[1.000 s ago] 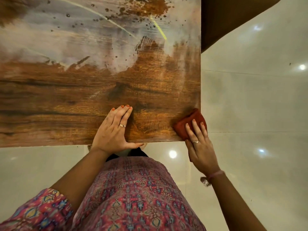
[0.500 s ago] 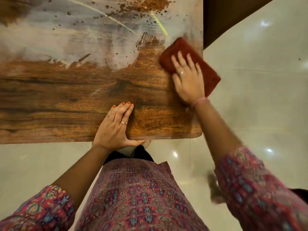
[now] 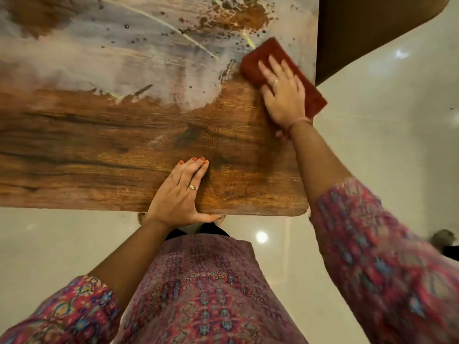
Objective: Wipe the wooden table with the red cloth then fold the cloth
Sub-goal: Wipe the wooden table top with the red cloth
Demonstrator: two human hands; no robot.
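The wooden table (image 3: 99,150) fills the upper left; its far half carries a pale film with dark specks and yellowish streaks, its near half shows bare brown grain. A folded red cloth (image 3: 267,58) lies near the table's right edge, one end hanging past it. My right hand (image 3: 283,95) presses flat on the cloth with fingers spread. My left hand (image 3: 181,194) rests flat on the near edge, fingers together, thumb along the rim.
A glossy pale tiled floor (image 3: 385,145) surrounds the table on the right and near side. A dark brown piece of furniture (image 3: 360,28) stands beyond the table's right edge at the top. My patterned pink clothing fills the bottom.
My right hand carried the cloth from the table's near right corner up to the far right, into the edge of the pale film. The left hand stayed put.
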